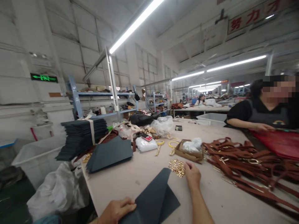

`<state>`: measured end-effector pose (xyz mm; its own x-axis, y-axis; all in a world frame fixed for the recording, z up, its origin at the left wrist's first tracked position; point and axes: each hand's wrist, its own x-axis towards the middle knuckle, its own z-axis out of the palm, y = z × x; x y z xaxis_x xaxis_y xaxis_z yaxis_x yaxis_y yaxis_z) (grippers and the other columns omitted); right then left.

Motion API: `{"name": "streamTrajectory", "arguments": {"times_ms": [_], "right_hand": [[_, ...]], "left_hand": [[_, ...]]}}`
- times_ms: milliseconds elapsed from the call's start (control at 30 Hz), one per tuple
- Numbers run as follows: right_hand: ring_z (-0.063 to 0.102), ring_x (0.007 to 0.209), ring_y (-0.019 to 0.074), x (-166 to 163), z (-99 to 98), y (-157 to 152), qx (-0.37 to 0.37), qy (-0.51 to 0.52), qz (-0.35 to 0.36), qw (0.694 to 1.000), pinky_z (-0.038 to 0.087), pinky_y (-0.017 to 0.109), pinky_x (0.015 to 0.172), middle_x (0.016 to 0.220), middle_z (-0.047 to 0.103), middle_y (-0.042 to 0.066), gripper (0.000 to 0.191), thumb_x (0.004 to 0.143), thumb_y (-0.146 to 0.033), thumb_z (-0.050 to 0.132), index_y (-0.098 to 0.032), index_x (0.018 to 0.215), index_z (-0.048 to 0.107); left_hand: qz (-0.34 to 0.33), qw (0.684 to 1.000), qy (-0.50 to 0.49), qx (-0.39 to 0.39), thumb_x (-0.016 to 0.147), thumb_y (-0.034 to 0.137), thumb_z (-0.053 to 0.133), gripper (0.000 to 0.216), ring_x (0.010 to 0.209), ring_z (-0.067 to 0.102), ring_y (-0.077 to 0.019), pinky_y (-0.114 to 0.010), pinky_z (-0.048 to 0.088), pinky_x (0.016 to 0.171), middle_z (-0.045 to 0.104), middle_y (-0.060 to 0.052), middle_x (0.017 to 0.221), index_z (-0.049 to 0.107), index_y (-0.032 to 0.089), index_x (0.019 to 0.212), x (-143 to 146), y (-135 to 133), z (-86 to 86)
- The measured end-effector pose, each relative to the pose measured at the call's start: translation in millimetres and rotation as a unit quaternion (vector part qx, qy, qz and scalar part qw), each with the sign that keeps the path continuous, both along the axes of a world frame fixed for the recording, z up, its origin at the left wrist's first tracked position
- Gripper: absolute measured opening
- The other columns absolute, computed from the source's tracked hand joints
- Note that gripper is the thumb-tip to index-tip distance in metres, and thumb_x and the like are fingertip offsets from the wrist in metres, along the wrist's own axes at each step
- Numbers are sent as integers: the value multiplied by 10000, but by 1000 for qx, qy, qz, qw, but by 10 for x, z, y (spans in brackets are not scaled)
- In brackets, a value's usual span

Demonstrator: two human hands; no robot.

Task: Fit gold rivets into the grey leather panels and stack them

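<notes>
A dark blue-green flat panel [151, 199], folded or overlapping another piece, lies on the table in front of me. My left hand [119, 210] grips its near left edge, thumb and fingers closed on it. Beyond the panel's tip is a small heap of gold-coloured metal pieces [177, 168]. At the right side of that heap my right hand [192, 175] has its fingers curled together. Whatever lies between those fingertips is too small or hidden to make out.
Similar panels [111, 154] lie at the left table edge, before a tall tied stack [81, 133]. Brown straps with metal fittings [245, 165] cover the right side. A cardboard box [189, 152], yellow-handled scissors [159, 146] and plastic bags [163, 124] lie farther back. A co-worker [259, 113] handles red material.
</notes>
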<state>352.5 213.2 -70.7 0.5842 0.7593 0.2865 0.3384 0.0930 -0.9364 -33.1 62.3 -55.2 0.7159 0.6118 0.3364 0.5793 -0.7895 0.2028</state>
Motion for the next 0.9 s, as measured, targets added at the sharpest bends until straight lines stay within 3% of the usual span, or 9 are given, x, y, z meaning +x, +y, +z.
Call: {"name": "streamTrajectory", "arguments": {"times_ms": [100, 200, 400, 600, 700, 900], "right_hand": [[683, 881, 260, -23, -8, 16, 2, -7, 5, 1000, 509, 383, 839, 888, 747, 105, 297, 833, -426, 553, -171, 857, 704], [663, 905, 191, -25, -22, 24, -13, -10, 14, 1000, 515, 396, 869, 969, 705, 55, 239, 917, -375, 601, -150, 955, 670], [646, 944, 191, 18, -39, 5, -31, 30, 19, 999, 537, 398, 847, 1064, 665, 58, 236, 930, -347, 609, -145, 1047, 644], [668, 744, 147, 28, -2, -33, -6, 106, 38, 994, 558, 335, 737, 860, 695, 15, 236, 921, -365, 620, -137, 959, 663], [666, 628, 145, 13, 31, -58, 20, 153, 35, 987, 567, 308, 657, 720, 692, -2, 247, 845, -369, 681, -132, 913, 673], [664, 545, 206, -73, 217, -195, 79, 229, 18, 970, 585, 322, 557, 588, 684, 31, 459, 474, -504, 779, -141, 731, 667]], "left_hand": [[-3, 999, -19, 37, 693, 238, 512, 649, 954, 694, -218, -265, 551, 793, 651, -74, 1161, 475, 318, 1336, -14, -48, 48], [20, 999, 1, 25, 672, 182, 493, 662, 1006, 683, -207, -257, 538, 851, 647, -48, 1196, 498, 322, 1319, 27, -96, 112], [22, 999, -2, 35, 662, 145, 475, 656, 1003, 683, -186, -243, 537, 851, 654, -23, 1191, 508, 318, 1294, 88, -141, 216], [13, 998, -28, 45, 636, 149, 492, 648, 947, 700, -196, -253, 561, 808, 672, -5, 1145, 503, 335, 1257, 127, -163, 241], [17, 997, -26, 66, 593, 134, 497, 696, 944, 704, -208, -262, 570, 805, 675, -1, 1160, 489, 335, 1259, 127, -159, 251], [23, 999, -24, 35, 602, 163, 524, 627, 913, 704, -218, -309, 582, 783, 677, -27, 1142, 511, 286, 1216, 112, -162, 257]]}}
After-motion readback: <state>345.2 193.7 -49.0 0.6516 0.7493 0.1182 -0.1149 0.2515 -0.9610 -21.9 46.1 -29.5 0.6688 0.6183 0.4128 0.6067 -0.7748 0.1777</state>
